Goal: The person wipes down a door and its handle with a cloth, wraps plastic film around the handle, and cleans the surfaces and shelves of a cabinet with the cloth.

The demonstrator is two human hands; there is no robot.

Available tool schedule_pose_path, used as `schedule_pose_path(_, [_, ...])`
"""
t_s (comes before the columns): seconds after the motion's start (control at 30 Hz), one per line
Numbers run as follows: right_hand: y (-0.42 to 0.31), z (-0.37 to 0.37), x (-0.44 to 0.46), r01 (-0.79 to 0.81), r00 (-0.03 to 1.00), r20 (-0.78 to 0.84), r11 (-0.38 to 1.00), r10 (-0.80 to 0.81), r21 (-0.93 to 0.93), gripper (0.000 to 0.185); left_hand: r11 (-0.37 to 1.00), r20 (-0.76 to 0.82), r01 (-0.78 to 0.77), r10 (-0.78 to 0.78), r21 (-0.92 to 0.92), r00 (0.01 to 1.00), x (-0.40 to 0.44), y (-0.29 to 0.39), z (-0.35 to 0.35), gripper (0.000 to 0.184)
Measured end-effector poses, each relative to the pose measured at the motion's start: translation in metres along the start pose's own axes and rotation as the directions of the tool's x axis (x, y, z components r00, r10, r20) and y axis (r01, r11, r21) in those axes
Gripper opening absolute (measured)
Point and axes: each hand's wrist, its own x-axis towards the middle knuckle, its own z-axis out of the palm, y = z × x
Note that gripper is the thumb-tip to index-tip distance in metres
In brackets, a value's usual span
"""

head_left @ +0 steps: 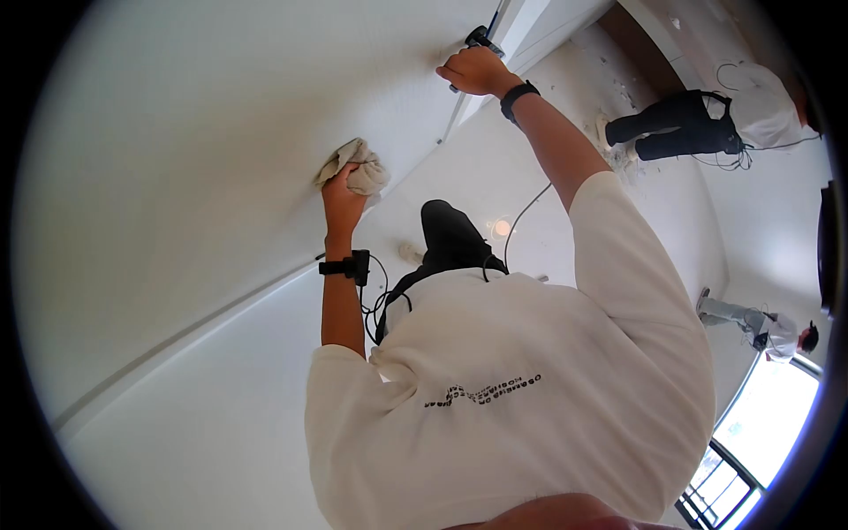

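Note:
A crumpled beige cloth [366, 177] is bunched in my left hand [343, 196], whose fingers are closed round it. It lies against the broad white door [203, 177]. Up at the door's edge, my right hand [477, 72] is closed on a black door handle [481, 39]; the fingers partly cover it. A black band with a small box [358, 267] sits on my left wrist, and a cable hangs from it. On my right wrist is a black watch-like band [519, 99].
A person in a white top and dark trousers [671, 124] stands at upper right, cables at their waist. Another person [777, 336] is farther off near a bright window [768, 415]. Small debris [623, 97] is scattered on the pale floor [530, 159]. A cable [530, 201] runs past my leg.

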Motion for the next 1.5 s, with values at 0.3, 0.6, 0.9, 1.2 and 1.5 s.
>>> schedule_pose_path(0.3, [0.019,0.047,0.016,-0.176,0.984,0.051,0.978,0.171,0.117,0.048,0.975,-0.53,-0.2,0.219,0.093,0.82,0.036,0.111,-0.11,0.047])
schedule_pose_path(0.6, [-0.117,0.077,0.019,0.007,1.0,0.005,0.957,-0.009,0.29,0.038,0.977,-0.635,-0.09,0.196,0.195,0.747,0.056,0.122,-0.111,0.05])
schedule_pose_path(0.9, [-0.21,0.119,-0.035,0.129,0.949,0.179,0.839,-0.259,0.529,0.047,0.984,-0.614,0.027,0.088,0.176,0.784,0.043,0.117,-0.116,0.046])
schedule_pose_path(1.2, [-0.083,0.082,-0.134,0.014,0.832,0.178,-0.34,0.525,0.94,0.054,0.997,-0.346,0.003,-0.028,-0.072,0.938,0.043,0.104,-0.091,0.047])
schedule_pose_path(1.5, [-0.042,-0.06,-0.218,0.767,0.622,-0.001,-0.608,0.783,0.206,0.062,0.983,-0.049,-0.095,0.088,-0.16,0.995,0.104,0.144,-0.017,0.044])
